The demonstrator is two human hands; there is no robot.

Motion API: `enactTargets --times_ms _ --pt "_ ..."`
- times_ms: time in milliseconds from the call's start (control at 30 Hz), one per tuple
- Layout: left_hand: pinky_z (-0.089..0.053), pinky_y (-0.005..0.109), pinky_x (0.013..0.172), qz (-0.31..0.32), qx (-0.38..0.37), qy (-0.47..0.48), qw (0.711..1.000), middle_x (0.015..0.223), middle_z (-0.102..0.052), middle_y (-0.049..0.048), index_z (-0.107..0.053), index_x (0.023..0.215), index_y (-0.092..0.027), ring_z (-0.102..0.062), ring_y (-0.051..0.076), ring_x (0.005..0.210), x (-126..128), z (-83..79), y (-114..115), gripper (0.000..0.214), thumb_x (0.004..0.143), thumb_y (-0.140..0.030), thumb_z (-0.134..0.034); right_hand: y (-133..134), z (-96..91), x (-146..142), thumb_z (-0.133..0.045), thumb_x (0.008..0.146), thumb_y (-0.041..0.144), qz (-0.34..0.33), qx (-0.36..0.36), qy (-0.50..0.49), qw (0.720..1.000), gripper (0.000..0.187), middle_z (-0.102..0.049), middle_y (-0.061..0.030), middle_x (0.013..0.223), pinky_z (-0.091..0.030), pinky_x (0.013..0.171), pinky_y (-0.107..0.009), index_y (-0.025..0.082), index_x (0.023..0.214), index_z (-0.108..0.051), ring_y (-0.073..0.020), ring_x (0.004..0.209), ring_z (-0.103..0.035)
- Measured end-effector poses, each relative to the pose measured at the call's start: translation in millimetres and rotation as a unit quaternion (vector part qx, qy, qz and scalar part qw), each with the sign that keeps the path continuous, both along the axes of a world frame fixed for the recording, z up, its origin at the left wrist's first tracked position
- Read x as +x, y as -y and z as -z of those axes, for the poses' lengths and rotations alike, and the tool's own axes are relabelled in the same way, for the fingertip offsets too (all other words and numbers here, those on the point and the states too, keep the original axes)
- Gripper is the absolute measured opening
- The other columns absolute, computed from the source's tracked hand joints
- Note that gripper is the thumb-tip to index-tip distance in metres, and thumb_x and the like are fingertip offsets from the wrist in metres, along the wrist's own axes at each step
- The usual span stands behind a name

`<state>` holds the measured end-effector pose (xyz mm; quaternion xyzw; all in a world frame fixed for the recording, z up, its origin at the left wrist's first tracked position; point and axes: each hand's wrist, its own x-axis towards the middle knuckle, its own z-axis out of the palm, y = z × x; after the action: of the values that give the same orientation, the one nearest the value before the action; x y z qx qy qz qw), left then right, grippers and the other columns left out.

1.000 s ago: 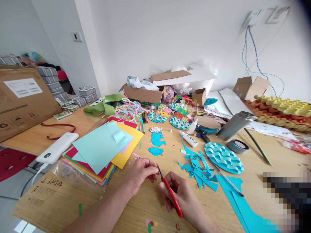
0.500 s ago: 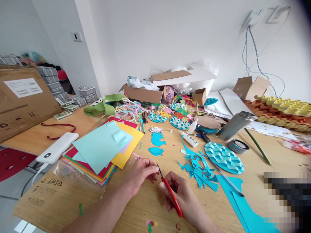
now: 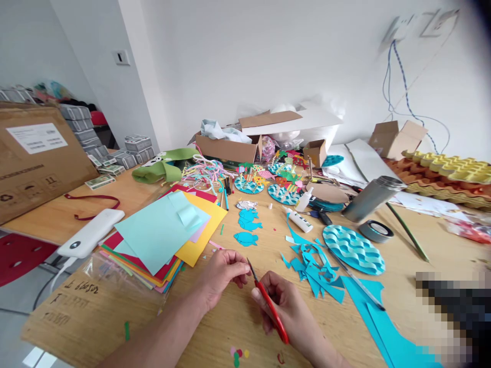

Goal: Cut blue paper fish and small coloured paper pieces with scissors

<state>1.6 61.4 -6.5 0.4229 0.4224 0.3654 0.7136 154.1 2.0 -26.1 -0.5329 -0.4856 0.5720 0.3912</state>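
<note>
My right hand [image 3: 282, 301] grips a pair of scissors [image 3: 271, 307] with red handles, the blades pointing up and to the left. Close beside the blade tips is my left hand [image 3: 226, 273], its thumb and fingers pinched together; anything between them is too small or hidden to make out. Beyond my hands lie a blue paper fish [image 3: 246, 238], more blue fish cut-outs [image 3: 250, 220] and a small white fish drawing [image 3: 246, 205]. Blue paper scraps [image 3: 316, 271] are heaped to the right of the scissors.
Stacked coloured paper [image 3: 161, 232] and a white power bank [image 3: 91, 233] sit on the left. On the right are a wavy blue oval [image 3: 353, 249], a glue bottle [image 3: 299, 220], a steel flask [image 3: 372, 198], tape [image 3: 376, 231] and blue sheets [image 3: 387, 322]. Boxes [image 3: 226, 148] line the wall.
</note>
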Motion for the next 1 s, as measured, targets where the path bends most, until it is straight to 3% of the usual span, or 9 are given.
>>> enactTargets --times_ms 700,1000 --pt "-0.04 0.023 0.054 -0.005 -0.003 0.012 1.0 0.062 -0.063 0.0014 -0.064 0.066 -0.013 -0.054 0.011 0.055 -2 -0.1 -1 0.015 0.06 -0.026 -0.068 -1 0.9 0 -0.074 0.069 0.056 0.001 -0.004 0.015 1.0 0.047 -0.047 0.0106 0.041 -0.026 0.028 -0.014 0.021 0.066 -0.042 -0.0053 0.027 -0.043" --pt "-0.041 0.023 0.055 -0.009 -0.002 0.01 1.0 0.065 -0.065 0.0021 -0.064 0.066 -0.013 -0.054 0.01 0.055 -1 -1.4 -1 0.015 0.06 -0.026 -0.069 -3 -11.7 1 -0.076 0.066 0.055 0.005 -0.019 0.005 1.0 0.047 -0.047 0.0102 0.042 -0.028 0.029 -0.015 0.021 0.065 -0.043 -0.0065 0.028 -0.044"
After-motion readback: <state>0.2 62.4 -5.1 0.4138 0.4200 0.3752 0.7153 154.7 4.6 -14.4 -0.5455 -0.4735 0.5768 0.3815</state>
